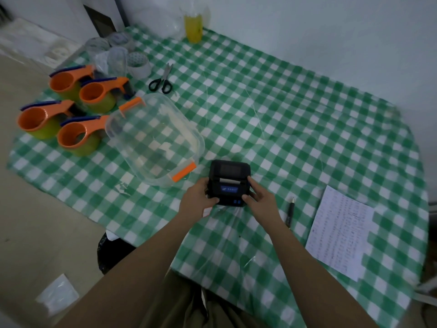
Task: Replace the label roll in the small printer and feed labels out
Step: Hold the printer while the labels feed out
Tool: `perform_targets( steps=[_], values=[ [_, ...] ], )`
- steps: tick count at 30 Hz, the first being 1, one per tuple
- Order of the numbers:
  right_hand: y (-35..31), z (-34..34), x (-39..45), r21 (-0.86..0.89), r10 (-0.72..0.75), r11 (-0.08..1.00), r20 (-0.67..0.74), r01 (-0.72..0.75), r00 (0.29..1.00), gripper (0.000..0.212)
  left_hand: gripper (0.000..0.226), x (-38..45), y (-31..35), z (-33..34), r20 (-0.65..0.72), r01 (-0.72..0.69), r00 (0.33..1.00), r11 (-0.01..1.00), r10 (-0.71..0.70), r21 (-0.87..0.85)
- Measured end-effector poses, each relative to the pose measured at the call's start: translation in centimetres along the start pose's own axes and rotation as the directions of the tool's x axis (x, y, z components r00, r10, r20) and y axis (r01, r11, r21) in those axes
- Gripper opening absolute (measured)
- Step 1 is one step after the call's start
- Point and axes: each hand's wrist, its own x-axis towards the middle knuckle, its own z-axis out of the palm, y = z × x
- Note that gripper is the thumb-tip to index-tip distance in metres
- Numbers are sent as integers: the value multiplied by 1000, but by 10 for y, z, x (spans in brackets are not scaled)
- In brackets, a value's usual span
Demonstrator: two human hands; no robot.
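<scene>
- Green-and-white checked tablecloth (283, 119) under a clear plastic film covers the table, with a pale wall beyond the hands.
- Small black printer (229, 182) sits on the cloth between the two hands, its lid seemingly closed and a white strip of label (229, 180) showing at the slot.
- Left hand (197, 200) wraps the printer's left side, thumb curled over its near corner.
- Right hand (259, 196) clasps the right side, one finger lying along the top edge and the thumb beside the blue buttons (237, 201).
- Risk, as a judgement: both hands only steady the body, so a hard press on a button could slide the printer on the slick film.
- Another risk: if the lid is not fully latched, the label strip may jam or feed crooked; the latch cannot be seen.
- Clear plastic tub (155, 140) with orange clips lies just beyond the left hand; it looks nearly empty, though its contents are hard to tell.
- Four orange tape dispensers (71, 110) stand far to the left of the left hand, well apart from it.
- Clear cups (111, 55) and a bottle of yellow liquid (194, 27) sit far beyond both hands.
- Scissors (162, 79) lie well beyond the hands.
- Pen (290, 213) rests just right of the right hand, with a printed sheet (340, 233) farther right.
</scene>
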Motion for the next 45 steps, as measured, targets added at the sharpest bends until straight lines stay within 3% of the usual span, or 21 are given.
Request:
perform_targets(
  steps=[11, 22, 30, 36, 41, 45],
  values=[
    [1, 0, 0, 13, 1, 1000, 5, -1, 1000, 57, 75, 0, 2, -1, -19, 12, 1000, 999, -12, 41],
    [0, 0, -1, -1, 5, 1000, 1, -5, 1000, 57, 57, 0, 4, 0, -35, -9, 999, 996, 12, 92],
    [2, 0, 1, -5, 3, 1000, 0, -3, 1000, 58, 67, 0, 2, -2, -19, -3, 1000, 996, 5, 87],
    [2, 0, -1, -3, -6, 1000, -3, 6, 1000, 58, 60, 1, 3, -2, -4, -7, 1000, 996, 7, 91],
    [3, 0, 0, 10, -6, 1000, 1, 6, 1000, 57, 77, 5, -8, -2, 2, 6, 1000, 1000, -6, 17],
    [3, 0, 0, 20, -6, 1000, 2, 6, 1000, 57, 78, 10, -13, -1, 0, 29, 1000, 999, -29, 18]
  ],
)
